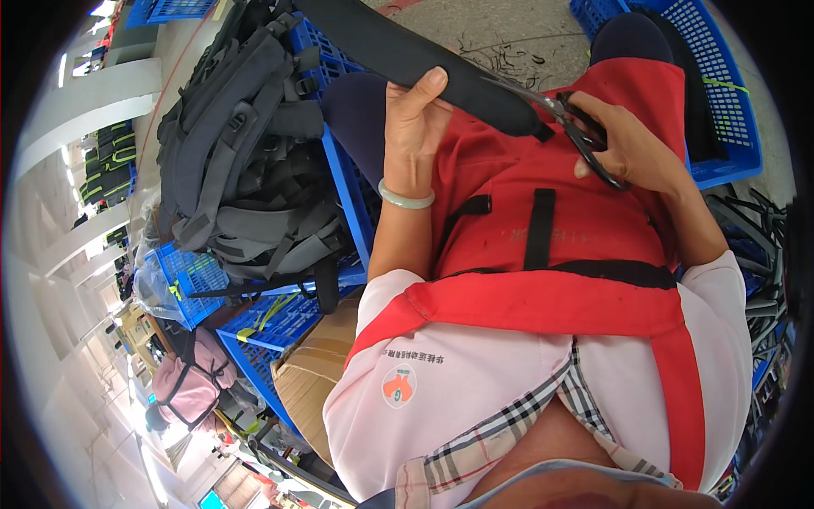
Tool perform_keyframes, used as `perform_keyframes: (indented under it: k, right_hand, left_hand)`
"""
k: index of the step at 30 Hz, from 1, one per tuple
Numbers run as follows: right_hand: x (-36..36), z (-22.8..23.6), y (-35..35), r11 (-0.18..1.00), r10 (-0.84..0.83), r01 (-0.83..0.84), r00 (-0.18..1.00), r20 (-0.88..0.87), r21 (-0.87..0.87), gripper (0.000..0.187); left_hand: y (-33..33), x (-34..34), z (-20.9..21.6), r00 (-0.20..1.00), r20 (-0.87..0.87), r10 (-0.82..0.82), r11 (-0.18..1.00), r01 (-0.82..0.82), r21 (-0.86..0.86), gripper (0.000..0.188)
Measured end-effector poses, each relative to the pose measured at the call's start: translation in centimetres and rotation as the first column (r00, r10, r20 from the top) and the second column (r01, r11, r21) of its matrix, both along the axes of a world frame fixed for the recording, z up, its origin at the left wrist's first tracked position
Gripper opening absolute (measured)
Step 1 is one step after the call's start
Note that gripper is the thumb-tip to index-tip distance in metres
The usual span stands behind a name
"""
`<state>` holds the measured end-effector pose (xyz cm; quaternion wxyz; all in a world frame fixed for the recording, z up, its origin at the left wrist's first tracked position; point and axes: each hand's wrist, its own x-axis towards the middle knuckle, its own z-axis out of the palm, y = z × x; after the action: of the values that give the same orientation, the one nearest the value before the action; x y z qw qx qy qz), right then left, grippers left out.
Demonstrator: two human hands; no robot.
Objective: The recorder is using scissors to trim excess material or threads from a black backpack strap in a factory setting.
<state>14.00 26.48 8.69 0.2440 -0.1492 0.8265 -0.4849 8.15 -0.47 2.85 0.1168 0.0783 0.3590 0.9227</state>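
A long black padded strap (407, 53) with a rounded end slants across my lap from the upper left. Its lower edge is pinched by my left hand (417, 109), the thumb on top and a bracelet at the wrist. My right hand (638, 148) has its fingers in the black handles of a pair of scissors (585, 153). Their metal blades lie along the strap's upper edge near the rounded end; whether they touch it I cannot tell. A short black webbing tab (543, 132) sticks out from that end. Below is my red apron (500, 246).
Dark grey backpacks (254, 161) are piled at my left beside a blue crate (346, 191). Another blue crate (729, 102) with dark pieces stands at the right, above a heap of dark strips (767, 254). A cardboard box (318, 365) and a pink bag (191, 377) are lower left. Thread scraps (513, 59) litter the floor.
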Motion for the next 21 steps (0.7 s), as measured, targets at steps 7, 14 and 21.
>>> perform_keyframes:
  k: [7, 14, 21]
  right_hand:
    - [0.1, -0.6, -0.7, 1.000, -0.013, 0.013, 1.000, 0.021, 0.025, 0.070]
    - [-0.1, -1.2, -1.3, 0.999, -0.043, 0.043, 0.991, -0.127, -0.002, 0.071]
    - [-0.8, -1.8, -1.9, 0.998, -0.050, 0.050, 0.999, 0.001, -0.031, 0.052]
  left_hand:
    - [0.7, 1.0, -0.4, 0.999, 0.008, -0.044, 0.998, 0.045, -0.050, 0.026]
    - [1.3, 1.2, 0.1, 0.996, 0.049, -0.079, 0.997, 0.079, 0.004, 0.023]
    - [0.9, 1.1, -0.6, 0.997, 0.033, -0.069, 0.997, 0.068, 0.020, 0.025]
